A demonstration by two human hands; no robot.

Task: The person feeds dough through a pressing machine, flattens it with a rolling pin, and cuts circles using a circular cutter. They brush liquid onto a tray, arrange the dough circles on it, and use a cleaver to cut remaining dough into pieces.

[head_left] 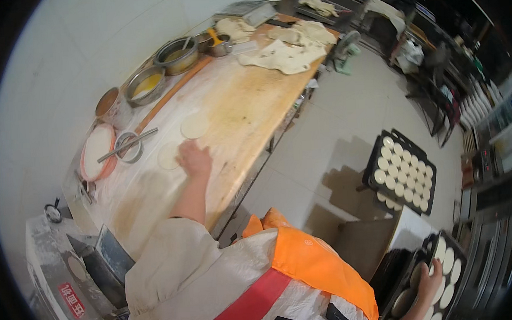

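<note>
My left hand [194, 159] reaches onto the floured wooden worktop [253, 107], fingers apart and slightly bent at the edge of a pale dough disc [168, 156]; a second disc [194, 125] lies just beyond it. My right hand [429, 281] is low at the right, fingers apart and bent over a dark tray [456, 243] of pale dough discs [447, 262]; contact with them is hard to tell. A long rolling pin [172, 90], a short metal rod [127, 144], a small metal ring-shaped container [135, 152] and an oval bowl of flour [96, 151] lie left of my left hand.
Bowls [146, 84], a scale [241, 13] and dough sheets [285, 58] line the worktop. Another tray of dough rounds [373, 158] stands over the tiled floor [324, 132]. A metal machine [52, 272] is at lower left, a fan [346, 55] beyond the table, steel equipment [501, 244] at far right.
</note>
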